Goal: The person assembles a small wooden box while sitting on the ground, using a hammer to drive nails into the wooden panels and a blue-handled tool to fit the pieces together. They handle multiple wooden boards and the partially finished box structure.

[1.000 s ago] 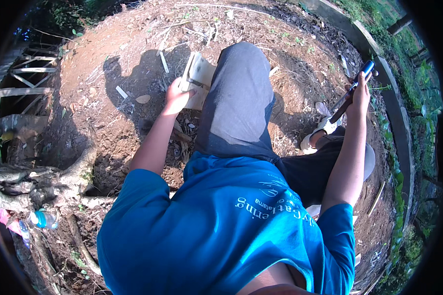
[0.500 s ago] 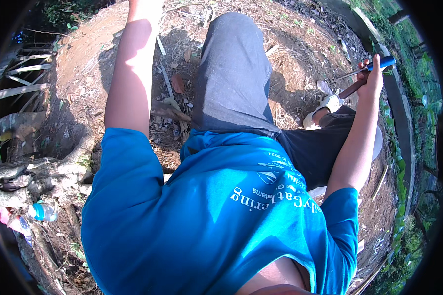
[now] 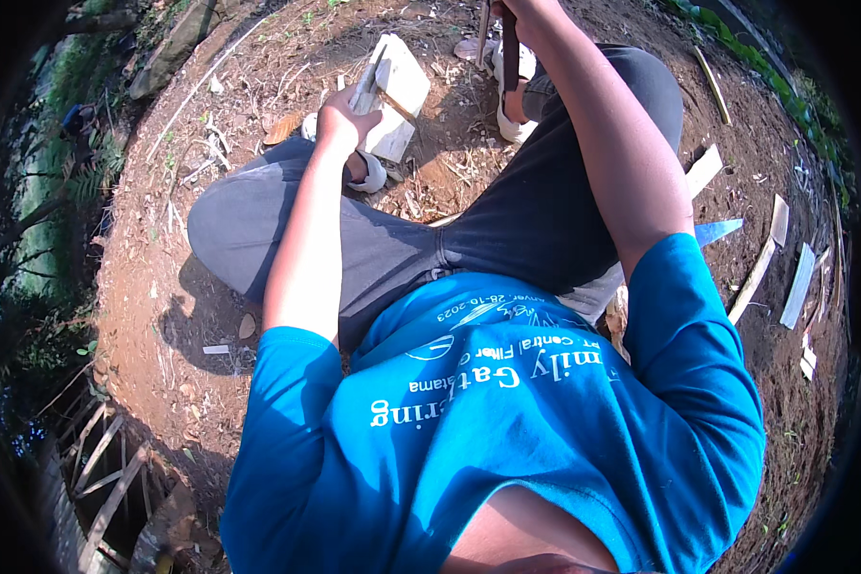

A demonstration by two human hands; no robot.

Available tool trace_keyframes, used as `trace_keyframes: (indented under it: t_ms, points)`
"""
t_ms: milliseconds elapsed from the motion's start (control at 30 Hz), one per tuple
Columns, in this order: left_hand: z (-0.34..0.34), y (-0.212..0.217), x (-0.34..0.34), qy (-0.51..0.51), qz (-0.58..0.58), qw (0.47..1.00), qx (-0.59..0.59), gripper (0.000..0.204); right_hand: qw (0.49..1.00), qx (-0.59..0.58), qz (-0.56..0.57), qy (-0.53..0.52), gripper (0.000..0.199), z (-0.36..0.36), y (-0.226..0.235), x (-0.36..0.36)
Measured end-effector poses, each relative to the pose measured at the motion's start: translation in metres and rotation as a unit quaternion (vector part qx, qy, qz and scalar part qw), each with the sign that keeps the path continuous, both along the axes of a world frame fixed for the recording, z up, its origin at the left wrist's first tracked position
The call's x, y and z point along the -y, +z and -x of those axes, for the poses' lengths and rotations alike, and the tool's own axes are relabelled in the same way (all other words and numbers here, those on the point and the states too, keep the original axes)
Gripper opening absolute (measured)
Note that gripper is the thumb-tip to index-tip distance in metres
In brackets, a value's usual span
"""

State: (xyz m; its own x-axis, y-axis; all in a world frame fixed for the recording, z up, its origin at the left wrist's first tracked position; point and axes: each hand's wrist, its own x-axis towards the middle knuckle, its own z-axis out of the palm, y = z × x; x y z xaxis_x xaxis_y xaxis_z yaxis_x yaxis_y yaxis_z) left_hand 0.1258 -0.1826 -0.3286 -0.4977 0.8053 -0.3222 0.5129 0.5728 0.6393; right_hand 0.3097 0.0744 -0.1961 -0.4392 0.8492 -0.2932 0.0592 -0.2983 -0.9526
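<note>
My left hand (image 3: 342, 122) is closed around the edge of a pale wooden piece (image 3: 404, 80) made of several joined boards. The piece is tilted above the ground by my left foot. At the top edge of the view, my right hand (image 3: 534, 21) is closed on a dark brown bar (image 3: 511, 59), which points down toward my other foot. A thin screwdriver shaft (image 3: 483, 27) shows beside the bar. The screwdriver's handle and most of my right fingers are cut off by the picture's edge.
I sit on bare soil with knees spread, light shoes (image 3: 513, 122) in front. To my right lie wood strips (image 3: 754, 279), a pale offcut (image 3: 704, 170) and a blue pointed blade (image 3: 717, 231). Slatted wood (image 3: 115, 497) stands over a dark drop at lower left.
My view and body have turned to the right. My left hand, earlier reaching out of the picture, now grips the wooden piece. My right hand, still holding its tools, has moved to the top edge.
</note>
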Motion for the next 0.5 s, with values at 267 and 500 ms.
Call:
trace_keyframes:
  t_ms: [267, 500]
  points:
    - [-0.023, -0.018, 0.013, -0.348, 0.289, 0.892, -0.001, 0.088, 0.996, 0.028, -0.016, 0.078, 0.031, 0.001, -0.007, 0.004]
    - [-0.013, -0.057, 0.023, -0.288, 0.262, 0.921, 0.023, 0.082, 0.995, 0.033, -0.049, 0.086, 0.035, 0.014, -0.001, 0.009]
